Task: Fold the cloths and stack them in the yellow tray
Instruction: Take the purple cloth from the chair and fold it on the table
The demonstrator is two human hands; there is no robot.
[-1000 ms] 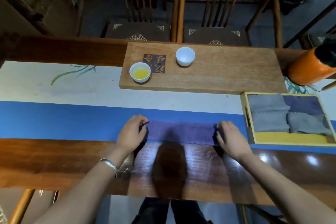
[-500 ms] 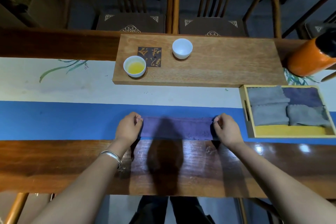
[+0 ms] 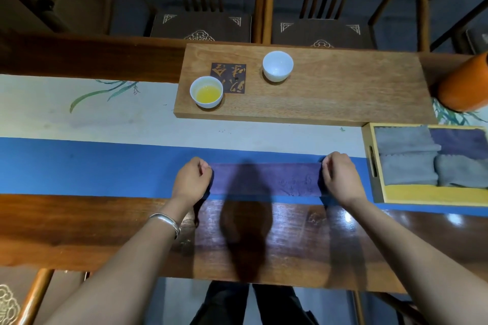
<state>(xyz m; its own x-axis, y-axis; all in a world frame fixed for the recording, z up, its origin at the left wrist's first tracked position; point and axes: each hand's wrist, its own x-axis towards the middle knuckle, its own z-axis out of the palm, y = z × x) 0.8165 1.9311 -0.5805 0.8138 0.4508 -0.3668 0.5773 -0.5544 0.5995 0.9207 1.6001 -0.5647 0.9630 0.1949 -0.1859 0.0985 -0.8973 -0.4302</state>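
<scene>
A purple cloth (image 3: 287, 179) lies as a long narrow strip on the blue band of the table runner. My left hand (image 3: 191, 182) pinches its left end and my right hand (image 3: 339, 178) pinches its right end, fingers curled onto the fabric. The yellow tray (image 3: 433, 195) sits to the right of my right hand. It holds three folded grey cloths (image 3: 406, 140) and one folded purple cloth (image 3: 459, 140); its front part shows bare yellow.
A wooden board (image 3: 343, 92) lies behind the cloth with a cup of yellow liquid (image 3: 206, 92), an empty white cup (image 3: 277, 66) and a dark square coaster (image 3: 229, 78). An orange container (image 3: 464, 87) stands at the far right. Two chairs stand beyond the table.
The cloth strip and both hands have shifted slightly away from me onto the blue band, off the wood edge. Both hands keep hold of the cloth's ends.
</scene>
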